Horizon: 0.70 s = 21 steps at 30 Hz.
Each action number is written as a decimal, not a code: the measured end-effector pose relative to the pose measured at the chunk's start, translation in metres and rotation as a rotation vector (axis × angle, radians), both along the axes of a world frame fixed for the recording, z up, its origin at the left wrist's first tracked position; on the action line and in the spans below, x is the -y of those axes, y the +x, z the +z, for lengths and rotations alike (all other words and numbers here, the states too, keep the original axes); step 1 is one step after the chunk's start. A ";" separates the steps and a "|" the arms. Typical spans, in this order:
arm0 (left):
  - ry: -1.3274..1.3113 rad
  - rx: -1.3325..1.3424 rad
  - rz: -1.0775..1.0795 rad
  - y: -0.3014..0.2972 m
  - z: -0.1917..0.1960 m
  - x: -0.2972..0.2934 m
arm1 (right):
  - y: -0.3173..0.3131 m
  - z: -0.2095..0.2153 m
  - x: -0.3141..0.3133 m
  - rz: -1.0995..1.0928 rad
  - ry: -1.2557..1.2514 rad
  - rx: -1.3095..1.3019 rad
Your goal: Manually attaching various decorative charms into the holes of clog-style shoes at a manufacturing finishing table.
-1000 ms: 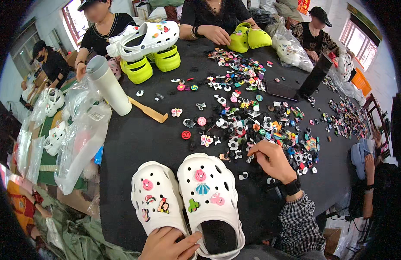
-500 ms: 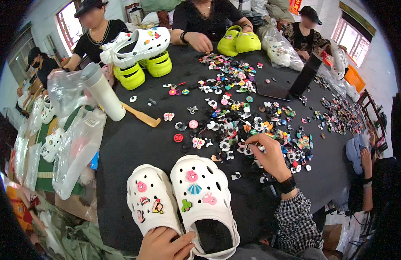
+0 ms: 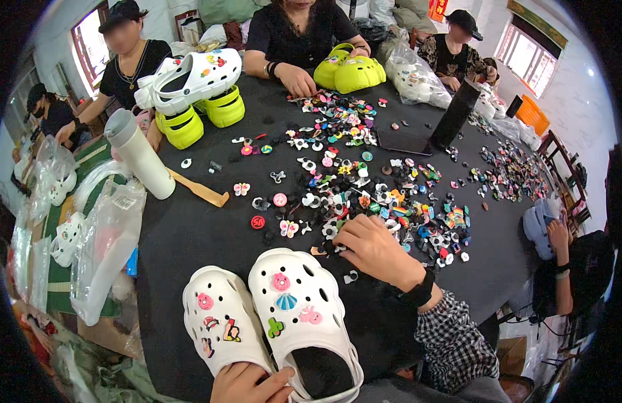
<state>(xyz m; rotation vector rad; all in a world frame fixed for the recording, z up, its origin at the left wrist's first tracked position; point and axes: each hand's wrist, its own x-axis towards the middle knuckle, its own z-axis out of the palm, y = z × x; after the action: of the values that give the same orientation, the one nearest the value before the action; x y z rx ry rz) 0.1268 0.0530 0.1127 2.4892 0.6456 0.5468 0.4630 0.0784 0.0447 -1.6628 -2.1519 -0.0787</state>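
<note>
From above the near edge of the black table (image 3: 190, 235), the lone head view, a wide fisheye, looks down and forward past the far edge, close over the left hand (image 3: 247, 384) and right hand (image 3: 378, 252).

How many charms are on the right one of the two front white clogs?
4 on the right clog: pink round charm near the toe, blue shell below it, pink figure lower right, green cactus lower left. Its sides may hide others.

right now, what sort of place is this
Probably a small workshop: loose charms heaped on a black table, charm-decorated white clogs at its near edge, several people around it.
</note>
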 end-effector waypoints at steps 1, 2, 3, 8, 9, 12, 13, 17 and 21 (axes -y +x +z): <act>0.002 0.000 -0.002 0.000 0.000 0.000 | 0.001 -0.001 0.000 -0.002 0.000 0.001; 0.003 0.000 -0.004 0.000 0.000 0.000 | 0.002 -0.002 -0.001 -0.010 -0.015 -0.020; 0.002 0.000 -0.006 0.000 0.000 0.000 | 0.003 -0.003 -0.001 -0.020 -0.029 -0.042; 0.005 0.001 -0.004 0.000 -0.001 0.000 | 0.008 -0.006 0.001 -0.049 -0.009 -0.156; 0.005 -0.003 -0.005 0.000 -0.001 0.000 | 0.010 -0.007 0.001 -0.078 -0.008 -0.222; 0.006 -0.008 -0.007 0.000 -0.001 0.000 | 0.014 -0.007 0.001 -0.120 -0.015 -0.334; 0.008 -0.008 -0.007 0.001 0.000 0.000 | 0.016 -0.007 0.001 -0.131 -0.023 -0.378; -0.005 -0.030 -0.007 0.000 0.000 0.000 | 0.015 -0.008 0.002 -0.110 0.020 -0.257; -0.016 -0.032 -0.009 -0.001 -0.001 -0.001 | 0.000 0.003 0.002 0.060 0.049 -0.235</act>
<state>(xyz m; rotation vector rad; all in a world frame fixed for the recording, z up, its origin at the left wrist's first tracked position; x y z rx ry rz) 0.1259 0.0537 0.1117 2.4896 0.6485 0.4979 0.4627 0.0763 0.0478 -1.4980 -2.0050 0.0767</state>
